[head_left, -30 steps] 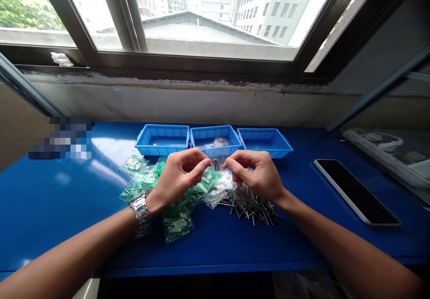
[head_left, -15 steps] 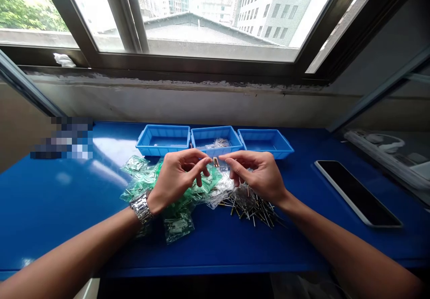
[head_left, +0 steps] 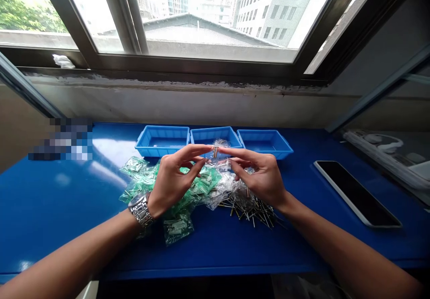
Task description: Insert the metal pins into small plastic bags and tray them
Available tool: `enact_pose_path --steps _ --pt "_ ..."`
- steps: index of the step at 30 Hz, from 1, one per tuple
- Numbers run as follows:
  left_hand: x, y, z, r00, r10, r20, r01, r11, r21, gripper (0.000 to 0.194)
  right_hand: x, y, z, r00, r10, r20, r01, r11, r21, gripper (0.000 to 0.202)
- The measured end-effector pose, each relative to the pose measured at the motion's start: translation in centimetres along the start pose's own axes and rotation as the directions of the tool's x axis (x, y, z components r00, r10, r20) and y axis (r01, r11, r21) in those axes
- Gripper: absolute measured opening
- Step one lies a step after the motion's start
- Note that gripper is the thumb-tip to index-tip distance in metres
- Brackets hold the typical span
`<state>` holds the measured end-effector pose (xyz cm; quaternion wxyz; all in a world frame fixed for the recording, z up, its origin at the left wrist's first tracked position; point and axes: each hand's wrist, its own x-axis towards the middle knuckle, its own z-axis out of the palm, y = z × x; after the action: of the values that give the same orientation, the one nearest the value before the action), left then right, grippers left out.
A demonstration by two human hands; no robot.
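Observation:
My left hand (head_left: pixel 176 178) and my right hand (head_left: pixel 260 173) are raised over the middle of the table, index fingertips almost meeting. Between those fingertips is a small clear plastic bag (head_left: pixel 215 159) with a few thin metal pins (head_left: pixel 215 152) showing at its top. Both thumbs are at the lower sides of the bag, and its edges are partly hidden by the fingers. Green plastic bags of parts (head_left: pixel 178 227) lie below my left hand. Under my right hand is a pile of loose metal pins (head_left: pixel 258 214), with clear bags (head_left: pixel 223 185) beside it.
Three blue trays stand in a row at the back: the left tray (head_left: pixel 161 151), the middle tray (head_left: pixel 215 131) with clear bags in it, and the right tray (head_left: pixel 264 147). A phone (head_left: pixel 358 194) lies at the right on the blue table (head_left: pixel 83 200). A window is behind.
Both index fingers have stretched and risen slightly, their tips now close together at the top of the pins. The thumbs have moved a little lower and apart.

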<state>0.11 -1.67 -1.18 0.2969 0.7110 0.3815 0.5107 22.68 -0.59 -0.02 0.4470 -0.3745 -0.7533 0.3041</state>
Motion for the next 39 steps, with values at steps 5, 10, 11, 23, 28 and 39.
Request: enact_pose_path --steps 5,10,11,23,28,39 --pt "0.0 0.0 -0.1 1.000 0.001 -0.005 -0.001 0.999 0.051 0.023 0.1 0.1 0.0 1.000 -0.021 0.003 0.021 1.000 -0.004 0.031" --pt "0.2 0.3 -0.1 0.994 -0.082 0.072 0.083 0.997 -0.006 0.018 0.3 0.0 0.0 0.996 0.016 0.093 -0.022 0.998 0.063 0.015" --pt "0.2 0.4 -0.1 0.989 -0.111 0.101 0.115 0.993 -0.031 0.022 0.3 0.0 0.0 0.992 0.037 0.122 -0.047 0.996 0.073 0.015" --pt "0.2 0.2 -0.1 0.974 -0.186 0.129 0.195 0.979 -0.064 0.026 1.5 1.6 -0.9 0.958 0.286 0.026 -0.280 0.911 0.303 0.027" --pt "0.2 0.5 0.0 0.976 -0.171 0.136 0.181 0.981 -0.064 0.025 2.0 2.3 -1.4 0.923 0.384 0.004 -0.356 0.852 0.383 0.036" --pt "0.2 0.4 -0.1 0.976 -0.157 0.150 0.166 0.985 -0.050 0.026 2.1 1.4 -2.8 0.961 0.272 -0.040 -0.258 0.941 0.219 0.032"
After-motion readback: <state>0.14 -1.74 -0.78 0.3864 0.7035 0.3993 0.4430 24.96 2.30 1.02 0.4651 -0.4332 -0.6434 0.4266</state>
